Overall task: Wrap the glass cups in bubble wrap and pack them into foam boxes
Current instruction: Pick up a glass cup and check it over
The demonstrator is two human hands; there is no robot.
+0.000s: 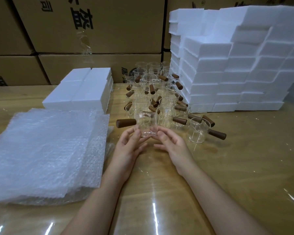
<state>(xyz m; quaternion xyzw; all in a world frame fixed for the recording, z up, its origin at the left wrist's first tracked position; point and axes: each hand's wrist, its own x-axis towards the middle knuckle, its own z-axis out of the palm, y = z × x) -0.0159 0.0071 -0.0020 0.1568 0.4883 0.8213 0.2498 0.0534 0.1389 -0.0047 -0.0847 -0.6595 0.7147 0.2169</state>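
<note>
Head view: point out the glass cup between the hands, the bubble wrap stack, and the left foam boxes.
glass cup (146, 123), head view, on its clear side wall.
bubble wrap stack (46, 150), head view, middle of the top sheet.
left foam boxes (80, 92), head view, on the white top face.

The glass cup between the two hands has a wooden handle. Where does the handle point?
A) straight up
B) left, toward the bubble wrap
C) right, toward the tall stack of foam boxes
B: the wooden handle sticks out left of the glass cup, toward the bubble wrap.
</note>
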